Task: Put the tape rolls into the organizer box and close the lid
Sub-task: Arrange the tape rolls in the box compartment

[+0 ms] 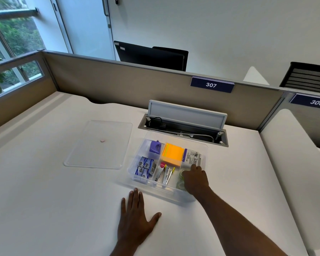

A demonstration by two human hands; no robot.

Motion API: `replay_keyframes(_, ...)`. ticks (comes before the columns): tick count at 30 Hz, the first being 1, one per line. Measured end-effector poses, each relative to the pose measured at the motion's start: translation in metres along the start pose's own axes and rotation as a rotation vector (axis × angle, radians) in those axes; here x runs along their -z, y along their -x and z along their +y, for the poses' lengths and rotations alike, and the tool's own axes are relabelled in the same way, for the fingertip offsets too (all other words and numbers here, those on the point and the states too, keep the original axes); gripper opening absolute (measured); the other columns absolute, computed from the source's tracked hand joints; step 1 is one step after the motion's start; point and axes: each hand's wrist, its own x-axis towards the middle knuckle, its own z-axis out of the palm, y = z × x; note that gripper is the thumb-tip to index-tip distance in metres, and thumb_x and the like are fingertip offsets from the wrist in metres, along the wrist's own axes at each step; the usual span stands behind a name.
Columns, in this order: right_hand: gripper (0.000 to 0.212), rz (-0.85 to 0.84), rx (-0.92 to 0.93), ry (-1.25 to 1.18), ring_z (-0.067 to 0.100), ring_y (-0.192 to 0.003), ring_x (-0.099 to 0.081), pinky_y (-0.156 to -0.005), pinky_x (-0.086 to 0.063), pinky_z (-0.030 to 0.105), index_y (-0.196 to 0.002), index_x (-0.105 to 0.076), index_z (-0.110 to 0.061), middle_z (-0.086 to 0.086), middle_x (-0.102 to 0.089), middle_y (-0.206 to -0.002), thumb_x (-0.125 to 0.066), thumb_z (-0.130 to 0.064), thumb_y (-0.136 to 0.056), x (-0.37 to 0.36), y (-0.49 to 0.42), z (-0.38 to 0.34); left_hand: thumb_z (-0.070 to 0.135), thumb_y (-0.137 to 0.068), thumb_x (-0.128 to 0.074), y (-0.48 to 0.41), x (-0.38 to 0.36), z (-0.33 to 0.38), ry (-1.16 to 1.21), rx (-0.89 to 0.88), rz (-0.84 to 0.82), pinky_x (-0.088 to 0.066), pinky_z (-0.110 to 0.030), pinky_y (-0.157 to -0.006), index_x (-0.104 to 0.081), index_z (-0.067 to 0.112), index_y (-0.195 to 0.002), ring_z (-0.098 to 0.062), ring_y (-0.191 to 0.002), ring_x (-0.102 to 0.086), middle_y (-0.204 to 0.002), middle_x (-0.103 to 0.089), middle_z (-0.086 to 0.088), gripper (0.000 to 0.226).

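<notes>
Tape rolls going into the organizer box (137,179), lid still off.

The right hand (195,179), fingers curled down, sets clear tape rolls (180,180) in the front-right compartment; whether it grips one is unclear. The left hand (135,218) lies flat, fingers spread. Next, probably: fetch the lid (100,145) from the desk (44,200).

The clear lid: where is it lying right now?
The clear lid lies flat on the desk, left of the open organizer box, with neither hand touching it.
</notes>
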Motion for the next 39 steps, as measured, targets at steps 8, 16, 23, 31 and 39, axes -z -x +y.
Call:
replay_keyframes(8, 0.029, 0.007, 0.005, -0.029, 0.031, -0.115, -0.051, -0.095, -0.047, 0.042, -0.118, -0.061, -0.013, 0.017, -0.050, -0.132, -0.054, -0.023, -0.091, 0.001, 0.000, 0.000, 0.089, -0.071, -0.009, 0.000, 0.000, 0.000, 0.007, -0.008, 0.015, 0.001, -0.048, -0.120, -0.009, 0.013, -0.150, -0.024, -0.149, 0.000, -0.161, -0.006, -0.007, 0.110)
replay_keyframes(16, 0.029, -0.018, -0.008, -0.086, 0.030, -0.112, -0.052, -0.094, -0.046, 0.041, -0.117, -0.060, -0.011, 0.015, -0.051, -0.128, -0.055, -0.021, -0.089, 0.001, 0.000, 0.002, 0.090, -0.070, -0.006, -0.001, -0.004, -0.001, -0.010, 0.005, 0.000, 0.004, -0.047, -0.120, -0.004, 0.014, -0.150, -0.022, -0.149, 0.005, -0.162, 0.000, -0.006, 0.111)
replay_keyframes(23, 0.031, -0.092, -0.028, -0.201, 0.029, -0.111, -0.058, -0.097, -0.051, 0.041, -0.119, -0.057, -0.007, 0.017, -0.050, -0.130, -0.059, -0.020, -0.091, -0.001, 0.001, 0.001, 0.090, -0.071, -0.010, -0.001, -0.002, -0.001, 0.013, -0.001, 0.006, 0.002, -0.048, -0.120, -0.006, 0.014, -0.150, -0.023, -0.148, 0.002, -0.161, -0.003, -0.006, 0.109)
replay_keyframes(31, 0.027, -0.095, -0.016, -0.284, 0.028, -0.113, -0.059, -0.096, -0.051, 0.038, -0.117, -0.059, -0.013, 0.013, -0.057, -0.123, -0.054, -0.025, -0.093, 0.003, -0.003, 0.010, 0.090, -0.070, -0.008, -0.001, -0.001, 0.000, 0.011, -0.002, -0.001, 0.005, -0.047, -0.120, -0.004, 0.014, -0.150, -0.023, -0.148, 0.005, -0.161, 0.000, -0.006, 0.111)
replay_keyframes(39, 0.035, -0.090, 0.000, -0.264, 0.026, -0.113, -0.061, -0.097, -0.051, 0.037, -0.123, -0.058, -0.018, 0.010, -0.059, -0.124, -0.059, -0.032, -0.091, 0.005, 0.001, 0.010, 0.090, -0.069, -0.008, -0.001, 0.000, -0.001, 0.021, -0.003, -0.001, 0.004, -0.048, -0.120, -0.004, 0.014, -0.150, -0.023, -0.148, 0.004, -0.161, 0.001, -0.006, 0.111)
